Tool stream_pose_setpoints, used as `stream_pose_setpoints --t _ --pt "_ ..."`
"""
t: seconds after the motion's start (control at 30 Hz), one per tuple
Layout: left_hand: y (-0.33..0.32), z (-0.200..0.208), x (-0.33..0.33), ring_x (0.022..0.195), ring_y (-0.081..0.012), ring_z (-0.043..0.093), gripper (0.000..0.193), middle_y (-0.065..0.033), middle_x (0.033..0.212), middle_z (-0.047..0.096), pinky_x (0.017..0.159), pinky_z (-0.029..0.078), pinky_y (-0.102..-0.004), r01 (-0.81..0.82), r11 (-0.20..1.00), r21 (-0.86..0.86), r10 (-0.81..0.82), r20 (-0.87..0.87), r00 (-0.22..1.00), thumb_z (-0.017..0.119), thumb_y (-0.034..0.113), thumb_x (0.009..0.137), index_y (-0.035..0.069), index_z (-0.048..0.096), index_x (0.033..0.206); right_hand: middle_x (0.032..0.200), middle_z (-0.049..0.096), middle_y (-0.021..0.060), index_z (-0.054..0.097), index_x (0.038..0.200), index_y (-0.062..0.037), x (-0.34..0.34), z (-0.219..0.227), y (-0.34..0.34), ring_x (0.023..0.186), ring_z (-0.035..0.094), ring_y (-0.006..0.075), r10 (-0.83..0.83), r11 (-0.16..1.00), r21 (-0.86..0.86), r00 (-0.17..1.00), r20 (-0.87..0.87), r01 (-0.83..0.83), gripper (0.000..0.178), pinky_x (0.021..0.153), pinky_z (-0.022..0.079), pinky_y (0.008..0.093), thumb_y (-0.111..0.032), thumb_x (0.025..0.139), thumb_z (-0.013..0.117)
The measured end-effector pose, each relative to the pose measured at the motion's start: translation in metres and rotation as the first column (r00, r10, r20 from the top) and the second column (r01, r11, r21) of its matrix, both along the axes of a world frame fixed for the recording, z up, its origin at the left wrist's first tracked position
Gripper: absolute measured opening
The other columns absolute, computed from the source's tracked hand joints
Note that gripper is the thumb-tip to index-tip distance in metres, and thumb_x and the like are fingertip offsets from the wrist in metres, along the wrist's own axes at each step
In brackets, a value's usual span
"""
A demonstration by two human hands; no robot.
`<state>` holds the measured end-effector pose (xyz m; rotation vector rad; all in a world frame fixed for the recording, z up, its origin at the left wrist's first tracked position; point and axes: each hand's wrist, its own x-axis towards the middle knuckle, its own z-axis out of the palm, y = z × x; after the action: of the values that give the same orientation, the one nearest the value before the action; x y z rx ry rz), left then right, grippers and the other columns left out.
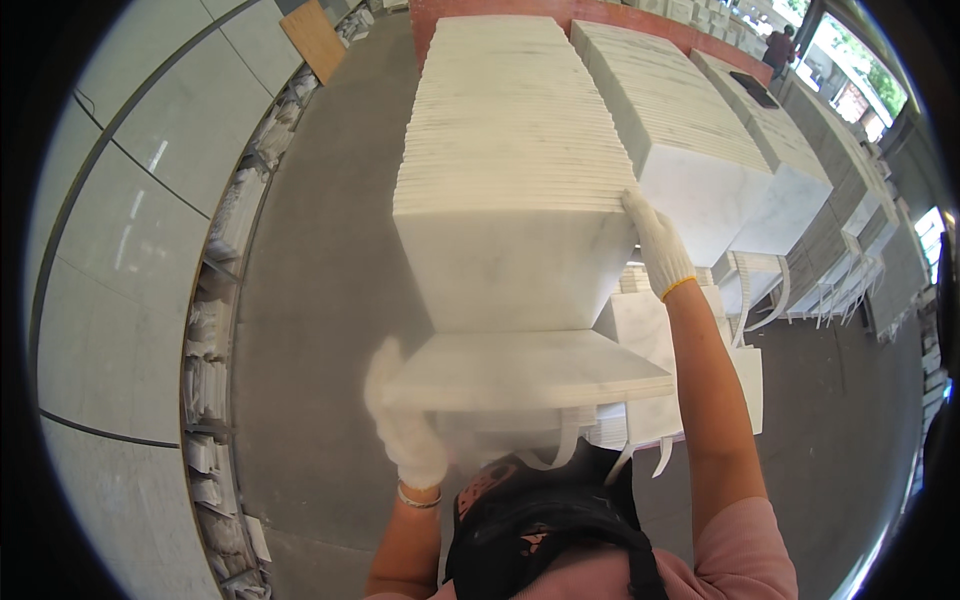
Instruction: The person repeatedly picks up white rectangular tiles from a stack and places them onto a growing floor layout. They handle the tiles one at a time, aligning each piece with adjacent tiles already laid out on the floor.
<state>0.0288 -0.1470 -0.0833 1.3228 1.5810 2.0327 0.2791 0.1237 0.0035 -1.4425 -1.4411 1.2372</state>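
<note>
A long row of white marble-like tiles (510, 120), standing on edge and packed face to face, runs away from me in the middle. My right hand (660, 245), in a white knit glove, lies along its near right corner, fingers stretched out against the tile edges. Below the row's front face, closer to me, are more white slabs (530, 365) with layered edges. My left hand (405, 425), gloved the same way, is at their left end. Motion blurs its fingers, so whether it touches or grips a slab cannot be told.
More tile rows (680, 100) stand to the right, one carrying a dark flat object (753, 89). A reddish board (425, 30) stands behind them. White straps (745, 300) hang below. Large pale panels (130, 250) line the left. A person (779, 50) is far off at upper right.
</note>
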Motion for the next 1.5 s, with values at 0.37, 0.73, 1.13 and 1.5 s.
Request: stream_pose_setpoints --t 0.37,0.73,1.13,1.5 --pt "0.010 0.010 0.001 0.146 -0.0337 0.038 0.061 -0.0230 0.158 0.039 0.122 0.031 -0.0466 -0.037 0.999 -0.025 0.037 -0.008 0.999 0.033 0.038 0.111 -0.005 0.028 0.154 0.133 0.063 0.0100 0.057 0.144 -0.0022 0.014 0.008 -0.031 0.118 0.056 0.0205 0.057 0.998 -0.013 0.997 0.045 -0.056 0.069 0.097 0.047 0.0358 -0.055 0.100 0.051" --pt "0.013 0.024 0.004 0.152 -0.0348 0.028 0.065 -0.0208 0.164 0.028 0.124 0.026 -0.0471 -0.066 0.990 -0.128 0.070 0.026 0.997 0.030 0.040 0.112 -0.006 0.021 0.157 0.153 0.049 0.0186 0.041 0.154 0.0000 0.053 0.002 -0.074 0.140 0.049 0.0324 0.127 0.991 -0.033 0.982 -0.141 -0.133 0.079 0.109 0.044 0.0433 -0.061 0.104 0.042" --pt "0.012 0.011 0.001 0.142 -0.0315 0.043 0.065 -0.0227 0.154 0.044 0.119 0.033 -0.0453 -0.075 0.995 -0.060 0.076 0.021 0.997 0.035 0.044 0.111 -0.005 0.031 0.153 0.143 0.057 0.0104 0.055 0.146 -0.0047 0.005 -0.002 0.006 0.130 0.052 0.0229 0.055 0.997 -0.051 0.995 -0.078 -0.059 0.071 0.105 0.043 0.0397 -0.057 0.097 0.054" --pt "0.023 0.023 0.000 0.145 -0.0328 0.039 0.063 -0.0217 0.157 0.039 0.121 0.032 -0.0448 -0.090 0.992 -0.087 0.086 -0.047 0.995 0.029 0.041 0.113 -0.006 0.029 0.154 0.144 0.056 0.0181 0.051 0.148 -0.0023 0.024 0.010 -0.042 0.126 0.057 0.0262 0.172 0.982 0.082 0.985 0.001 -0.172 0.070 0.100 0.051 0.0407 -0.053 0.101 0.052"
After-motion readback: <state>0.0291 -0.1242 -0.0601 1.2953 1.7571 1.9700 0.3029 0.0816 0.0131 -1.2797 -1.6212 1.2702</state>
